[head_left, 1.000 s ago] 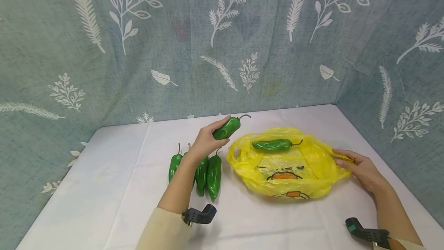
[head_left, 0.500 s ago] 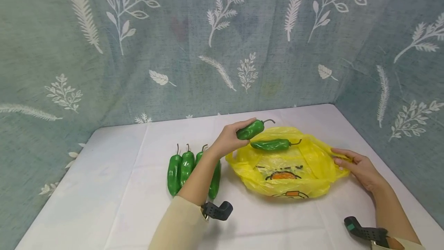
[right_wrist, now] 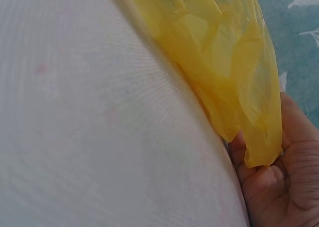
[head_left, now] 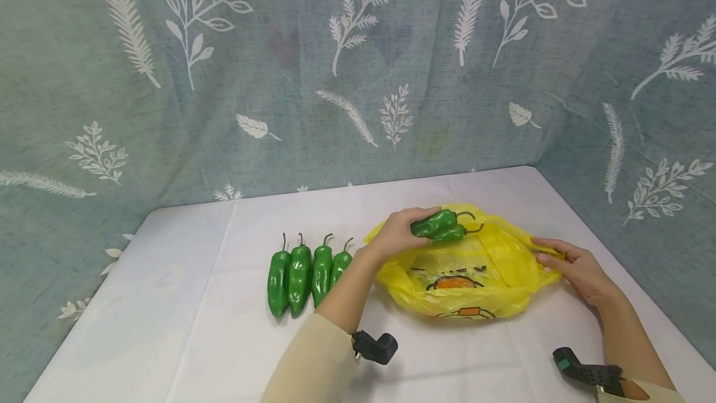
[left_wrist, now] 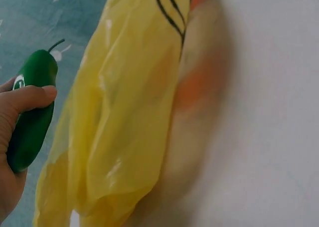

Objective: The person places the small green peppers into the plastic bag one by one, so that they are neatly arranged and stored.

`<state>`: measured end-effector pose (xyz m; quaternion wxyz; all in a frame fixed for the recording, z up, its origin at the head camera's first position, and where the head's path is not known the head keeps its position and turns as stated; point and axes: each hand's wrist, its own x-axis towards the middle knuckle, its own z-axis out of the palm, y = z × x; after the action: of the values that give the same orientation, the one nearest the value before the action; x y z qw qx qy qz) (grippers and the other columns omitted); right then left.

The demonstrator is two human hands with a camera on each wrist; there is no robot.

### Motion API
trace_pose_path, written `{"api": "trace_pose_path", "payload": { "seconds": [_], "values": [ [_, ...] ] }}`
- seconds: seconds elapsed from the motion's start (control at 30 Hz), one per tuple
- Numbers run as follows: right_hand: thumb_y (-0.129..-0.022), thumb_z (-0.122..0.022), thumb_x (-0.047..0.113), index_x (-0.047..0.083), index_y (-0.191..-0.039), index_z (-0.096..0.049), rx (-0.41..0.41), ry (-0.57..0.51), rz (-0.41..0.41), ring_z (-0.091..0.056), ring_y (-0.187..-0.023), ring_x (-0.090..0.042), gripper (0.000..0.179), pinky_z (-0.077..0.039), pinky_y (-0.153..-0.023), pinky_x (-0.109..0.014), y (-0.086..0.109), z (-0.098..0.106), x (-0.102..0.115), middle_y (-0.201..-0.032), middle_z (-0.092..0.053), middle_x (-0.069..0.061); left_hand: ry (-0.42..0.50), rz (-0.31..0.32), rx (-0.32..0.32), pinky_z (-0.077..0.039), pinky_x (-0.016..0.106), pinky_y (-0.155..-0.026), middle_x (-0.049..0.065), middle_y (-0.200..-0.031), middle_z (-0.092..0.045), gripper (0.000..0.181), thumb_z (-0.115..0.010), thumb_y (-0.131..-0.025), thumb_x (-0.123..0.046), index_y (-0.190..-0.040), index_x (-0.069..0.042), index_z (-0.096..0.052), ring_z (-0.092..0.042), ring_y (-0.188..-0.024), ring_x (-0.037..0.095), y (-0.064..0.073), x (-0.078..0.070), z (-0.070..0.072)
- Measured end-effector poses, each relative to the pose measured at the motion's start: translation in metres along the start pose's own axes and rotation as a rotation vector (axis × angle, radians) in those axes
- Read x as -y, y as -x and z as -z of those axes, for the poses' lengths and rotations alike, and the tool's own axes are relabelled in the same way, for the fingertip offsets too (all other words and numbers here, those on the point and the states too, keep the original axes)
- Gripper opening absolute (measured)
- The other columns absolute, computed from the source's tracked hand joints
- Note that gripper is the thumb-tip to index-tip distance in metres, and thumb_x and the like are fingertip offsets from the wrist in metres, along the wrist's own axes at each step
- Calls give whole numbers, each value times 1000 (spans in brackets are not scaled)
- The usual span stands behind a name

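My left hand (head_left: 396, 235) grips a green pepper (head_left: 436, 223) with a curved stem, low over the left back of a yellow plastic bag (head_left: 506, 300). In the left wrist view, the thumb lies across this pepper (left_wrist: 33, 132), beside the bag's yellow side (left_wrist: 124, 112). A second green pepper (head_left: 450, 234) lies in the bag's open mouth, partly hidden behind the held one. At the bag's right end, my right hand (head_left: 586, 277) pinches its edge between thumb and fingers. The right wrist view has the gathered yellow tip (right_wrist: 263, 149) within that hand (right_wrist: 284, 187).
Several green peppers (head_left: 278, 283) lie in a row left of the bag, stems pointing away; my left forearm covers part of the rightmost. The white tablecloth (head_left: 151, 303) reaches to a patterned grey-green cloth backdrop (head_left: 291, 98) at the back and sides.
My left hand has carried the held pepper rightward and down, from above the row of peppers to over the bag. The right hand keeps its hold on the bag's edge.
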<state>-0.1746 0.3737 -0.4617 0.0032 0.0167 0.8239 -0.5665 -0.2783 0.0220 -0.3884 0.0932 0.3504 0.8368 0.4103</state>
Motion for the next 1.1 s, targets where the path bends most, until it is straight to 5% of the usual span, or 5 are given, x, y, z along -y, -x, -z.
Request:
{"api": "trace_pose_path", "payload": {
  "seconds": [0.33,0.6,1.1],
  "values": [
    [-93,-61,31,7,-136,-51,12,30,-27,-38,-103,16,50,-36,-81,-1,-3,1,1,-108,-49,35,-62,45,43,-48,23,-83,7,-128,-60,57,-75,-81,-14,-134,-21,-56,-57,-103,16,-8,5,-28],
    [-92,-61,33,8,-136,-51,23,21,-32,-38,-105,16,51,-36,-82,-1,-6,-2,0,-111,-47,35,-117,82,12,-47,28,-92,6,-130,-55,50,-72,-84,-19,-132,-14,-57,-54,-113,19,-4,21,-50],
    [-92,-61,33,11,-136,-51,9,18,-53,-36,-105,14,50,-37,-82,-1,-1,3,0,-111,-46,34,-158,80,-53,-43,31,-101,3,-127,-55,48,-70,-85,-16,-132,-13,-57,-51,-119,19,-9,17,-63]
  ]
}}
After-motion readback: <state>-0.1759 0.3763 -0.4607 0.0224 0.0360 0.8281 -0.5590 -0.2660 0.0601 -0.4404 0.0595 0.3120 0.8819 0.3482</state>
